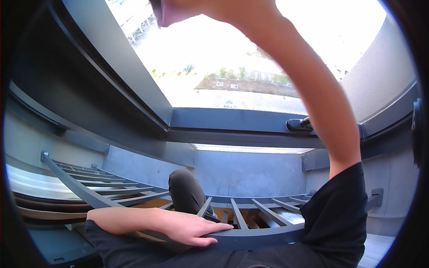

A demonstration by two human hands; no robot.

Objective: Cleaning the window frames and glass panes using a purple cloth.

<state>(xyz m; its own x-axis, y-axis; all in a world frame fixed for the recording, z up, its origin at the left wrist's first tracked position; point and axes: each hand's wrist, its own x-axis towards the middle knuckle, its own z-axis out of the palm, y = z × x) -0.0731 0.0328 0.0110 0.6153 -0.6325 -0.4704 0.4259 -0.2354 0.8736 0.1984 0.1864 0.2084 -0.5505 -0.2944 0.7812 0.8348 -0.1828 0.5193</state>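
Observation:
My left hand lies on the dark grey top rail of a metal railing, its fingers stretched out flat along the bars. My right arm reaches up and across the bright window pane. At the top edge of the view, my right hand is blurred and partly cut off. Its fingers seem closed around a dark, pinkish-edged thing, too little of which shows to name. Below my right forearm, a black window handle sits on the dark window frame.
The railing bars curve across in front of my body. One bent knee in dark trousers shows beyond them. A grey wall panel is under the window. Thick frame members slant down at the left, and a pale wall rises at the right.

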